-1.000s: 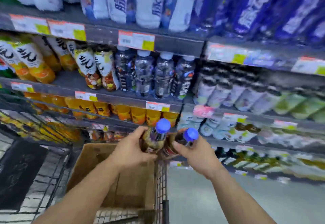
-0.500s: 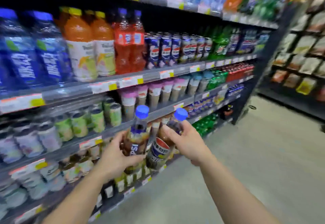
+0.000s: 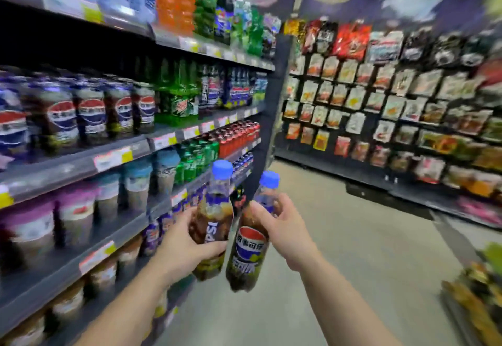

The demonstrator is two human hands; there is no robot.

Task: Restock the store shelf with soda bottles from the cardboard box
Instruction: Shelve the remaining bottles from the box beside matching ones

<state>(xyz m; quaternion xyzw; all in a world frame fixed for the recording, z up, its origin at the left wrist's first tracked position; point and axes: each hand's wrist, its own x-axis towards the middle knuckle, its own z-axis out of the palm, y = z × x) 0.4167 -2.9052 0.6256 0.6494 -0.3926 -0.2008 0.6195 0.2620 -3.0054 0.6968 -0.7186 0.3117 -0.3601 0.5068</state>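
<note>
Head view is looking down a store aisle, with much of the scene smeared by blur. Two bare forearms are reaching forward, each hand carrying one soda bottle in front of the shelf point(image 3: 119, 152) that is running along the left side. Left hand point(image 3: 187, 248) is wrapping the lower body of the left bottle point(image 3: 214, 220), its fingers point(image 3: 214, 248) curling shut across the dark label lettering, and the bottle is standing almost upright with its blue cap point(image 3: 222, 169) on top. Right hand point(image 3: 282, 234) is gripping the right bottle point(image 3: 248, 253) around its neck and shoulder, closed tight on it, with the round red, white and blue logo facing the camera and the base tilting down toward the left. Its own blue cap point(image 3: 269, 179) is showing above the hand. Both bottles are holding dark cola and are sitting just beside each other, nearly touching, in the air above the grey floor point(image 3: 366, 264) and level with the lower shelves. Rows of matching cola bottles point(image 3: 89, 114) are lining the shelf at upper left, with green bottles point(image 3: 178, 98) next to them and cups with coloured lids on the tier below. Snack bags point(image 3: 380, 95) are hanging on the far wall at right.
</note>
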